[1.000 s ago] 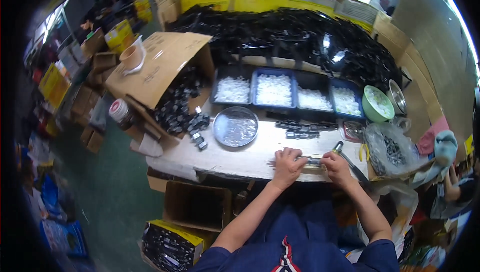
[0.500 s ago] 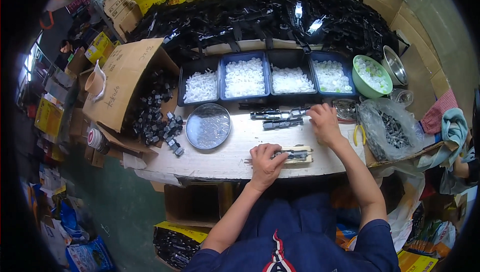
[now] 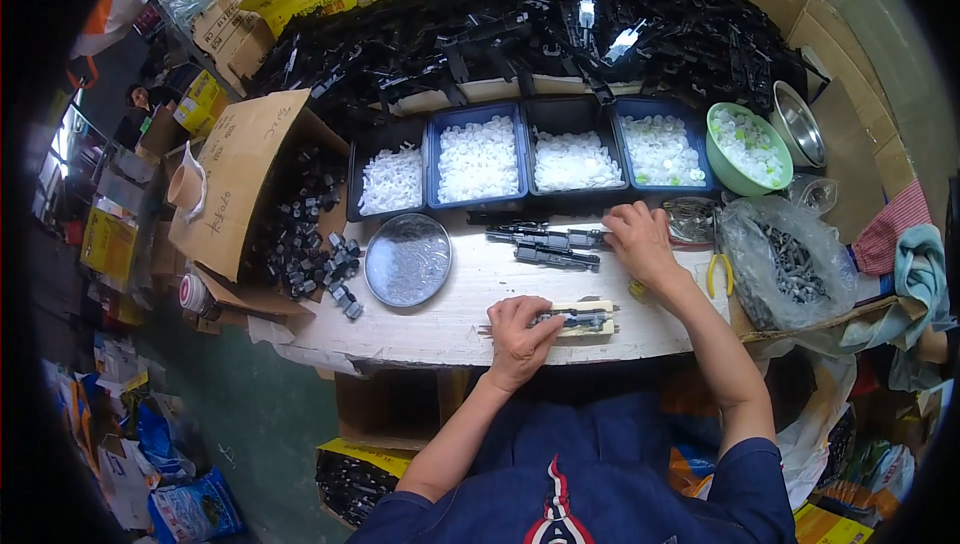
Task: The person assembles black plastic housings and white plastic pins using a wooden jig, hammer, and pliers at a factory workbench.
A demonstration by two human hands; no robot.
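My left hand (image 3: 517,346) is closed over the left end of a pale block (image 3: 598,307), gripping a long black plastic part (image 3: 585,321) that lies along it. The block rests near the table's front edge. Farther back, my right hand (image 3: 642,244) has its fingers curled at the right end of a black plastic strip (image 3: 570,238); its fingertips appear to pinch that end. Another black strip (image 3: 556,258) lies just in front. Beside my right wrist are pliers (image 3: 719,275) with yellow handles, and a small yellow thing (image 3: 637,289) shows at the wrist's left.
Bins of white plastic pieces (image 3: 478,156) line the back, with a green bowl (image 3: 745,152) at their right. A round metal tray (image 3: 408,260) and a carton (image 3: 240,184) of dark blocks stand left. Black parts (image 3: 520,24) are heaped behind. A clear bag (image 3: 740,234) lies right.
The whole view has shifted slightly. Both hands stay at nearly the same places on the table, and a small yellow thing now shows by my right wrist.
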